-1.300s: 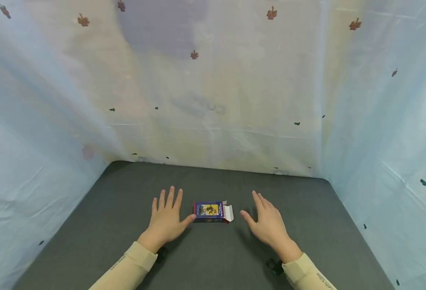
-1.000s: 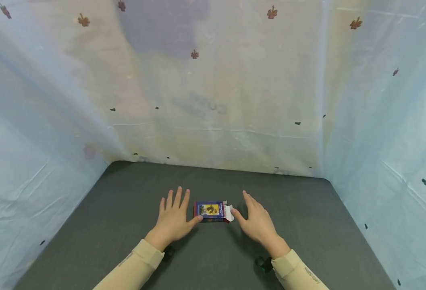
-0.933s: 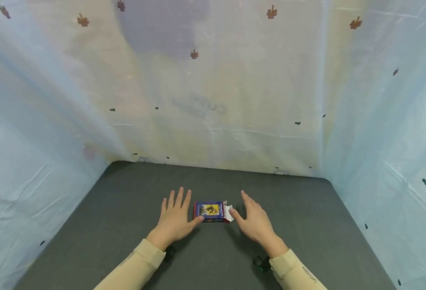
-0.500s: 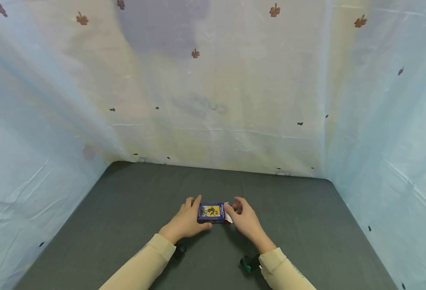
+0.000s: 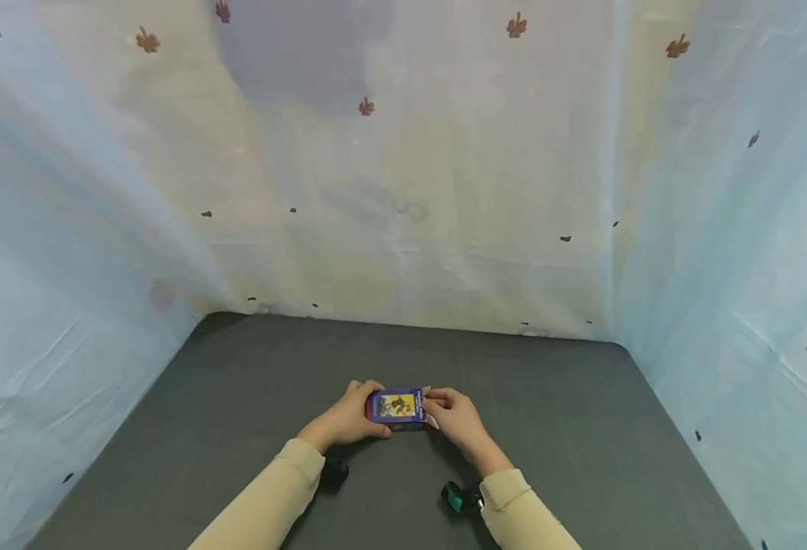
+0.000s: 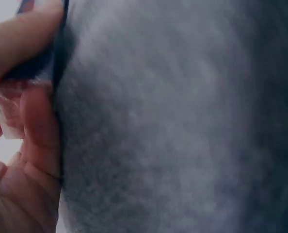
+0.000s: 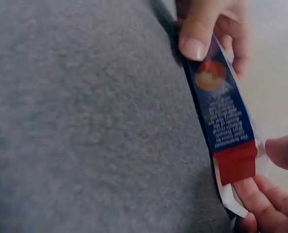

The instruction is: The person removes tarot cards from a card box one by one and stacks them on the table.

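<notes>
A small blue card box (image 5: 395, 403) with a yellow picture on its front is held between both hands, close over the dark grey table. My left hand (image 5: 344, 418) grips its left end, thumb along the near side. In the left wrist view, a finger of that hand lies against the red end of the box (image 6: 9, 99). At the opened right end, my right hand (image 5: 459, 422) pinches the edge by the flaps. The right wrist view shows the red flap (image 7: 237, 162) and a white flap (image 7: 232, 201) sticking out, with fingertips at the opening. The box's contents are hidden.
The dark grey table (image 5: 554, 458) has rounded far corners. Pale plastic sheeting (image 5: 444, 176) with brown and dark leaf-like marks stands behind it and along both sides. A black strap with a green part (image 5: 453, 498) is on the right wrist.
Both hands have come inward from either side of the box, their spread fingers curling. The left hand has taken hold of the left end, the right hand of the flap end.
</notes>
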`<state>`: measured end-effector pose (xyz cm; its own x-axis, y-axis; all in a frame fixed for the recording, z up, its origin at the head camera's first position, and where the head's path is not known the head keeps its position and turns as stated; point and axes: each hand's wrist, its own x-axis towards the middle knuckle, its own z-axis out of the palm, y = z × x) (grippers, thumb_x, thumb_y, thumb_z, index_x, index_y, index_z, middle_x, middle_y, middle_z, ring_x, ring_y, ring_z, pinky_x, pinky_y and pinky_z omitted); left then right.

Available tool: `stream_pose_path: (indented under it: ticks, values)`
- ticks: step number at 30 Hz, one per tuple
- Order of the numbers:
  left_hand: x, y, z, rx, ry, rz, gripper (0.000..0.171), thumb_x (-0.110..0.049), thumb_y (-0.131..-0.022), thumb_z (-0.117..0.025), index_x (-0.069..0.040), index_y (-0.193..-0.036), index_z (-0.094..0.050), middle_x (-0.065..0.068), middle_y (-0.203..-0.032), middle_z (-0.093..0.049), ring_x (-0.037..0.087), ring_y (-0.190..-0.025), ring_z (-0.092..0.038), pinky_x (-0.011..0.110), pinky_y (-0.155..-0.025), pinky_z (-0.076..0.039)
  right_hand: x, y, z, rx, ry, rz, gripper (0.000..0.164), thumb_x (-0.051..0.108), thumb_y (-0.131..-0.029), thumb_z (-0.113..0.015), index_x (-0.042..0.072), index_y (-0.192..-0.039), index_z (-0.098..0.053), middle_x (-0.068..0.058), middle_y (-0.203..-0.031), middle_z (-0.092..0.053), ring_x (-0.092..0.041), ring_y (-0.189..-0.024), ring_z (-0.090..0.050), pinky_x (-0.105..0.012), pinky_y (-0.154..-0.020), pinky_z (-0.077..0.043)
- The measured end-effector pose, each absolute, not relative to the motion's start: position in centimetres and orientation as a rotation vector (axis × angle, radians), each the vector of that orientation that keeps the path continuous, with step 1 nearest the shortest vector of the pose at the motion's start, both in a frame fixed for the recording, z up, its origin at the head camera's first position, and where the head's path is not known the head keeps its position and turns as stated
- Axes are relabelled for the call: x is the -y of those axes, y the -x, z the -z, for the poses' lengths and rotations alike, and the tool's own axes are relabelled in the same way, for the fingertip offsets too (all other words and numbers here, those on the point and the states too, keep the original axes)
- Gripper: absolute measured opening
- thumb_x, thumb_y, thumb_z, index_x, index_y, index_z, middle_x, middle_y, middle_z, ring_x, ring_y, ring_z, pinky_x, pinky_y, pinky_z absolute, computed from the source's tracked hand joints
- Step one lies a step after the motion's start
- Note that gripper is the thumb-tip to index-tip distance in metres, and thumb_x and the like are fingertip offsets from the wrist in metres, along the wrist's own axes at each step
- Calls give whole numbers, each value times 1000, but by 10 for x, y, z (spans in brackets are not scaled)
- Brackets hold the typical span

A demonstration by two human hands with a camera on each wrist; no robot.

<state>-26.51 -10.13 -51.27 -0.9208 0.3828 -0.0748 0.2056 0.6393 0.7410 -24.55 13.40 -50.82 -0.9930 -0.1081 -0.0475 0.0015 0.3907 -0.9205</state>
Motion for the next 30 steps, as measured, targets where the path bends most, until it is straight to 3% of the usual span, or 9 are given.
stream_pose_path:
  ticks: [6,10,19,30]
  values:
    - [112,261,527,-2548,-487,-1251,72,-38,-75,-84,-26,-134,-43,8,-120,-36,23,-100,-45,48,-89,-39,-134,239,519,-2471,66,1749,35,30,-99,-57,4,-121,-63,-7,-105,-65,-18,-91,-60,-34,-73,-48]
    - [112,261,526,-2541,-492,-1286,71,-30,-77,-83,-29,-135,-41,10,-129,-33,27,-107,-44,50,-91,-38,-137,242,520,-2425,67,1816,29,26,-99,-58,4,-116,-64,-7,-101,-66,-18,-89,-61,-33,-74,-47]
    - [102,266,515,-2579,-477,-1253,77,-3,-76,-80,-20,-139,-39,14,-127,-26,31,-110,-40,51,-93,-38,-138,249,512,-2385,98,1790,26,18,-92,-67,-3,-107,-62,-7,-88,-66,-16,-80,-62,-32,-72,-50]
    - [109,280,519,-2509,-451,-1267,78,-12,-74,-85,-20,-141,-44,11,-120,-37,26,-102,-47,46,-90,-40,-137,252,513,-2471,85,1689,18,18,-91,-66,1,-97,-63,-4,-79,-65,-16,-71,-56,-32,-62,-44]
